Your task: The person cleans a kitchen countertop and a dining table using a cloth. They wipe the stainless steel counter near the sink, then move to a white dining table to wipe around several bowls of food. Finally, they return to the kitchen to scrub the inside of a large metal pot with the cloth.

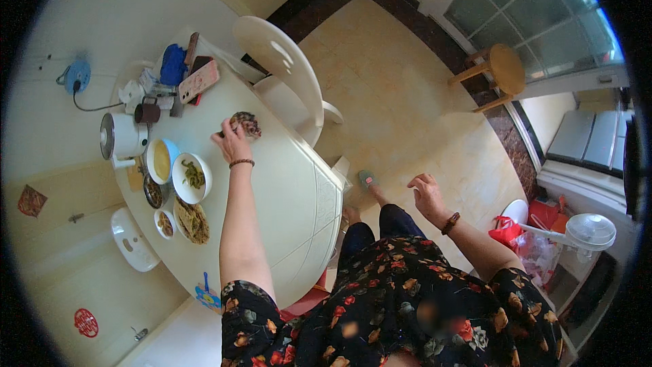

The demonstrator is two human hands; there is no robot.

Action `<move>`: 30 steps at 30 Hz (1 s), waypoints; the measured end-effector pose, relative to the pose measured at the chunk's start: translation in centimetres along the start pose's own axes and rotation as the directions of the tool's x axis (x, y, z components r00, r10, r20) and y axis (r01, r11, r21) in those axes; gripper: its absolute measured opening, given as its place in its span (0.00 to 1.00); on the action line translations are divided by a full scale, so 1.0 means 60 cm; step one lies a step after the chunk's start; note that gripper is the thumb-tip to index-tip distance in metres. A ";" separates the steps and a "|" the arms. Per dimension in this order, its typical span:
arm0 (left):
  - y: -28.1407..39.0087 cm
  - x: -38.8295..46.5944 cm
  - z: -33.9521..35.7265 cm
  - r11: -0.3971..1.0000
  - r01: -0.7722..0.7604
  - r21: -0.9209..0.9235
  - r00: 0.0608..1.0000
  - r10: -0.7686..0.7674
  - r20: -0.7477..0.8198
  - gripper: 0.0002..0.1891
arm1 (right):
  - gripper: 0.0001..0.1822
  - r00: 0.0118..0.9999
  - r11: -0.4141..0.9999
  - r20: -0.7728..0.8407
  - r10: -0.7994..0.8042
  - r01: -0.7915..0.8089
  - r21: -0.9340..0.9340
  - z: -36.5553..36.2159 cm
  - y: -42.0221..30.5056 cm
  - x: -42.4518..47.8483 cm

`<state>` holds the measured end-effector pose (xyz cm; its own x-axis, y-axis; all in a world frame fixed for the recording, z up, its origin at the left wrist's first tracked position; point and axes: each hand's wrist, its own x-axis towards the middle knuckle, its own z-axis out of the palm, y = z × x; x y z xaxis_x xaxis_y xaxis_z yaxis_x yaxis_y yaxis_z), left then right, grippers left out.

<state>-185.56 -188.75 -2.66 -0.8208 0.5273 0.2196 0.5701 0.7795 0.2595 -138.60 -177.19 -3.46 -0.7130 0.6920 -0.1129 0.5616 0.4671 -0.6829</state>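
On the cream table (277,196), my left hand (234,142) grips a crumpled, dark patterned cloth (246,124) and presses it to the tabletop. My right hand (427,194) hangs in the air above the tiled floor, fingers loosely bent and holding nothing. Nearest my left hand stands a white bowl with green vegetables (193,175). Beyond it is a blue and white bowl of yellowish food (163,160). A small dark dish (153,191), a little white bowl (164,224) and a plate of flatbread (192,221) sit close together along the same side.
A white electric pot (122,135) and a brown mug (147,111) stand by the wall. A pink phone (198,81) lies near a blue cloth bundle (173,64). One white chair (285,71) is tucked at the table. A wooden stool (504,71) and a white fan (590,232) stand farther right.
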 end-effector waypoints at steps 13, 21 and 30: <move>0.118 -0.213 -0.003 0.978 -0.188 0.095 0.928 0.146 0.343 0.11 | 0.08 0.974 0.967 0.028 0.225 -0.227 0.117 0.016 0.085 -0.108; 0.132 -0.418 -0.068 0.946 -0.321 0.036 0.868 0.279 0.411 0.12 | 0.07 0.961 0.947 -0.013 0.275 -0.269 0.176 0.017 0.118 -0.225; 0.060 -0.593 -0.105 0.958 -0.223 -0.181 0.874 0.279 0.398 0.10 | 0.09 0.932 0.935 -0.077 0.354 -0.355 0.005 -0.014 0.209 -0.463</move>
<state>-154.10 -206.86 -3.64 -0.5720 0.8128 -0.1104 0.7356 0.5678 0.3693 -111.41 -190.10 -8.25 -0.4336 0.8526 -0.2918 0.7758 0.1884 -0.6022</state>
